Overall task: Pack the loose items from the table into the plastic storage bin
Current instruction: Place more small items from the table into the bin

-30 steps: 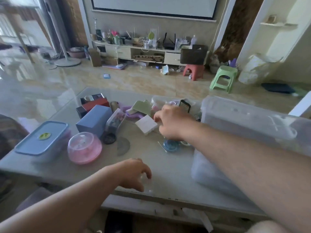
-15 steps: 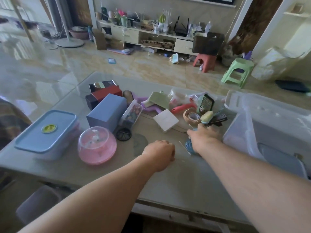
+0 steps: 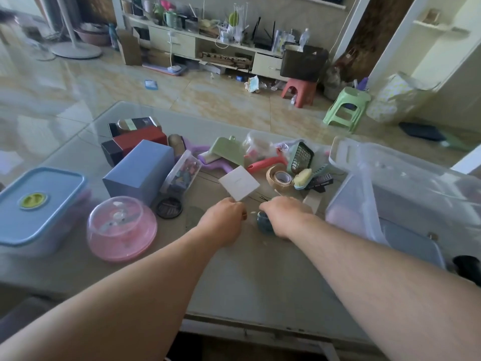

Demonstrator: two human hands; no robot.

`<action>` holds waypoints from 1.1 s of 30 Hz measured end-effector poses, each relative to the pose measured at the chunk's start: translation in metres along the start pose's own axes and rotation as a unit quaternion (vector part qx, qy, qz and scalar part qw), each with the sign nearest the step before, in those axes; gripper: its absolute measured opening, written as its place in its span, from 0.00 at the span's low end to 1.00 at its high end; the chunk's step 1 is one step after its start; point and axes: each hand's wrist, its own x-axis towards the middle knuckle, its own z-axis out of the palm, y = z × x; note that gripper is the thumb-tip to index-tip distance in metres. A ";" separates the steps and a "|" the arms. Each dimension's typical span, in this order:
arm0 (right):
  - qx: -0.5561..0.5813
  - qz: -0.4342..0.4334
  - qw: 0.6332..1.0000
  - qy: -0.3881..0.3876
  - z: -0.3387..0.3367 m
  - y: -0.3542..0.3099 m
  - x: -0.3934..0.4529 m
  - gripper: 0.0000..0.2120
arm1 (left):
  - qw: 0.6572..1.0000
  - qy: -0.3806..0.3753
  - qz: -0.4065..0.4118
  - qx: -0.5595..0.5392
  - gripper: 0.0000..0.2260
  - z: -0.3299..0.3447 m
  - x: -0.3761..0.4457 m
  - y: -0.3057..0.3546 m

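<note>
At far left on the glass-topped counter [image 3: 260, 277] stands a rectangular food box with a pale blue lid and a green vent knob [image 3: 36, 207]. Just right of it sits a pink translucent domed lid [image 3: 121, 229]. Behind the dome, a blue-grey cardboard box [image 3: 140, 171] leans against a dark red box [image 3: 139, 138], and a clear narrow case of small coloured pieces [image 3: 182, 173] rests against the blue-grey box, above a small black round cap [image 3: 169, 211].

Centre: the left hand [image 3: 223, 221] lies knuckles up, fingers curled under; its fingertips touch the near corner of a flat white square card [image 3: 239, 183], though whether it grips the card cannot be told. Just right, the right hand [image 3: 286, 214] curls over a small dark teal round container [image 3: 264, 222], its fingers closed around the container's far side.

Behind the hands lie the loose items: a pale green scraper [image 3: 227, 149], a red-handled tool [image 3: 265, 162], a roll of tan tape [image 3: 279, 177], a yellow-and-teal brush [image 3: 303, 178] and a green mesh basket [image 3: 300, 156].

At right stands the clear plastic storage bin [image 3: 364, 204], its wall just beside the right forearm; a grey flat object [image 3: 411, 246] shows through its side.
</note>
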 end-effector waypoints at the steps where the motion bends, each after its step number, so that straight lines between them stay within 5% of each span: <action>1: -0.001 0.007 1.000 0.005 -0.003 0.000 0.000 0.21 | 1.000 0.000 -0.010 -0.013 0.13 -0.003 -0.003 0.001; 8: 0.031 0.012 0.994 0.109 -0.064 0.008 -0.016 0.10 | 0.998 -0.006 -0.010 -0.058 0.15 -0.014 -0.002 0.013; 15: 0.217 -0.163 0.949 0.162 -0.108 0.044 -0.045 0.12 | 0.994 -0.065 0.036 0.083 0.09 -0.003 -0.003 0.030; 18: 0.391 -0.166 0.887 0.181 -0.102 0.053 -0.047 0.10 | 0.990 -0.087 0.043 0.107 0.06 -0.001 -0.003 0.030; 23: 0.635 -0.153 0.732 0.194 -0.105 0.071 -0.070 0.03 | 0.967 -0.098 0.108 0.210 0.09 -0.006 -0.012 0.032; 28: 0.686 -0.131 0.652 0.295 -0.130 0.161 -0.121 0.11 | 0.989 0.096 0.084 0.074 0.12 -0.046 -0.005 0.059; 30: 0.631 -0.100 0.681 0.357 -0.126 0.217 -0.144 0.12 | 0.987 0.134 0.090 0.024 0.18 -0.067 -0.006 0.092; 33: 0.463 -0.013 0.809 0.362 -0.100 0.293 -0.172 0.08 | 0.982 0.150 0.076 -0.081 0.17 -0.098 -0.008 0.156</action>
